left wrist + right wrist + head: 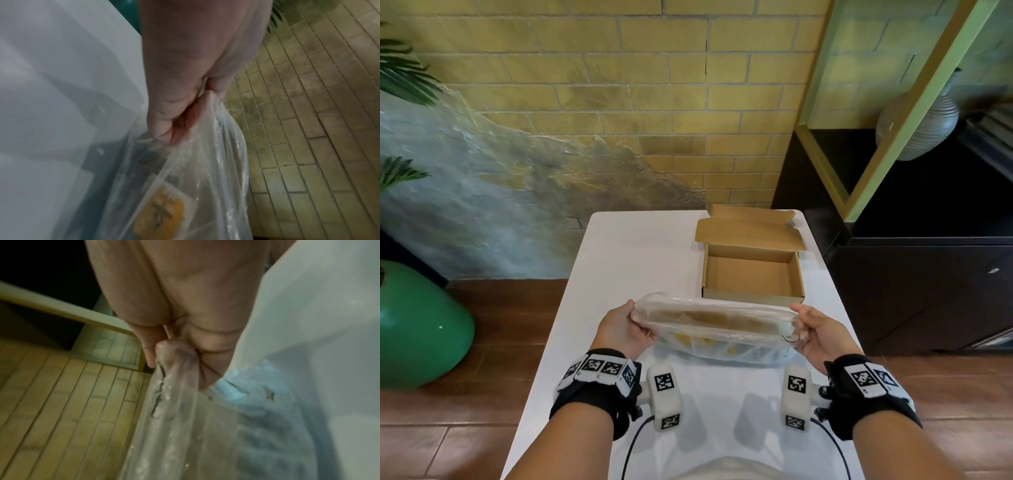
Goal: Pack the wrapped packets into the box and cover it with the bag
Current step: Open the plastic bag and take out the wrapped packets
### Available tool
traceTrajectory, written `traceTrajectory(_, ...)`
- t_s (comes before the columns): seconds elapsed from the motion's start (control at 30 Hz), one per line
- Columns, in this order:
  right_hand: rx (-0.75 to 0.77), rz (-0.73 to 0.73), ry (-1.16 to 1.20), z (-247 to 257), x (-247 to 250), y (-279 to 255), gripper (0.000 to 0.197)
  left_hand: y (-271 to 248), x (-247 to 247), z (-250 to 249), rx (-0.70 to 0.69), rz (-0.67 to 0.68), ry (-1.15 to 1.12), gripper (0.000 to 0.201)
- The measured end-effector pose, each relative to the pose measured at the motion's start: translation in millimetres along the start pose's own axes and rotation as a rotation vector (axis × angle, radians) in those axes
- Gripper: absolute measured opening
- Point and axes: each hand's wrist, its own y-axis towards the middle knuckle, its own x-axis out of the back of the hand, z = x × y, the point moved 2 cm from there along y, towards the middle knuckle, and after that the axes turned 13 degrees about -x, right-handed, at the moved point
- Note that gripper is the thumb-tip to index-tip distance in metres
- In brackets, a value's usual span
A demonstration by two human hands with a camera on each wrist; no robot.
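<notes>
A clear plastic bag (717,325) is stretched between both hands just above the white table (640,253), in front of the box. My left hand (625,327) grips the bag's left end (207,134), my right hand (816,334) grips its right end (174,356). Inside the bag lie wrapped packets with yellow-orange contents (162,212), also showing yellow through the plastic (695,341). The open brown cardboard box (751,274) stands behind the bag at the table's far right, lid folded back, nothing inside it.
A black cabinet (928,281) stands close against the table's right edge. A large green vase (417,325) sits on the wooden floor to the left. A brick wall (619,102) runs behind the table. White table surface lies left of the box.
</notes>
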Motion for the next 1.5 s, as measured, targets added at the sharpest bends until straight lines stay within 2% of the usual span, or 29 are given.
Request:
traceTrajectory(0.07,0.032,-0.065,-0.217,1.5,-3.8,-2.6,0.021,-2.3,0.4,-1.4,-0.033,-0.008,0.068,0.027)
traceTrajectory(0.13,0.123,-0.179,-0.608,5.5,-10.3,-7.5,0.019,-6.1,1.5,-5.1,-0.097,0.005,0.221,0.028)
traceTrajectory(0.2,0.264,-0.283,-0.987,10.6,-18.5,-12.0,0.022,-7.5,3.0,-8.1,-0.160,0.035,0.421,0.020)
traceTrajectory(0.3,0.361,-0.265,-1.130,15.0,-31.6,-17.9,0.016,-9.8,0.0,-10.2,-0.274,0.093,0.688,0.009)
traceTrajectory(0.4,0.356,-0.242,-1.247,16.0,-42.1,-19.1,0.014,-10.7,-5.6,-16.6,-0.429,0.102,0.961,0.024)
traceTrajectory(0.47,0.370,-0.263,-1.352,16.8,-44.5,-15.6,0.015,-10.8,-8.4,-20.0,-0.456,0.140,1.138,0.028)
traceTrajectory(0.57,0.348,-0.268,-1.354,15.5,-42.8,-10.4,0.018,-10.7,-12.7,-19.4,-0.389,0.197,1.321,0.033)
traceTrajectory(0.67,0.295,-0.218,-1.244,16.1,-42.6,-9.0,0.023,-11.7,-18.3,-20.8,-0.328,0.182,1.364,0.037)
traceTrajectory(0.73,0.236,-0.180,-1.120,17.6,-42.7,-9.9,0.029,-12.2,-20.4,-24.6,-0.304,0.130,1.376,0.045)
traceTrajectory(0.8,0.225,-0.148,-1.052,18.4,-43.7,-11.8,0.036,-10.5,-23.9,-29.3,-0.305,0.131,1.363,0.040)
traceTrajectory(0.87,0.231,-0.117,-1.043,17.2,-46.8,-13.2,0.040,-7.2,-27.2,-33.0,-0.319,0.131,1.330,0.035)
traceTrajectory(0.93,0.229,-0.097,-1.056,14.2,-51.4,-13.5,0.040,-2.5,-29.5,-38.2,-0.331,0.098,1.286,0.038)
traceTrajectory(1.03,0.214,-0.113,-1.064,9.4,-55.6,-11.7,0.032,0.7,-33.4,-49.8,-0.395,0.054,1.278,0.048)
traceTrajectory(1.1,0.286,-0.155,-1.120,9.1,-55.9,-9.9,0.020,3.1,-34.5,-52.6,-0.449,0.073,1.320,0.047)
traceTrajectory(1.17,0.380,-0.182,-1.158,12.1,-56.6,-10.9,0.012,0.2,-32.8,-48.7,-0.554,0.048,1.396,0.040)
traceTrajectory(1.23,0.444,-0.127,-1.176,14.2,-61.9,-13.7,0.008,-11.9,-26.7,-38.5,-0.663,-0.043,1.389,0.031)
traceTrajectory(1.3,0.464,-0.044,-1.243,13.7,-70.2,-16.4,0.014,-28.3,-22.7,-25.7,-0.861,-0.068,1.459,0.018)
traceTrajectory(1.37,0.444,0.013,-1.326,11.3,-76.7,-14.9,0.022,-39.5,-23.9,-12.5,-0.934,0.064,1.624,0.016)
traceTrajectory(1.43,0.411,0.032,-1.435,7.7,-81.7,-9.8,0.021,-42.5,-23.2,-0.1,-0.794,0.245,1.771,0.026)
traceTrajectory(1.5,0.385,0.030,-1.541,4.8,-85.4,-5.8,0.028,-41.6,-19.1,10.4,-0.600,0.421,1.800,0.026)
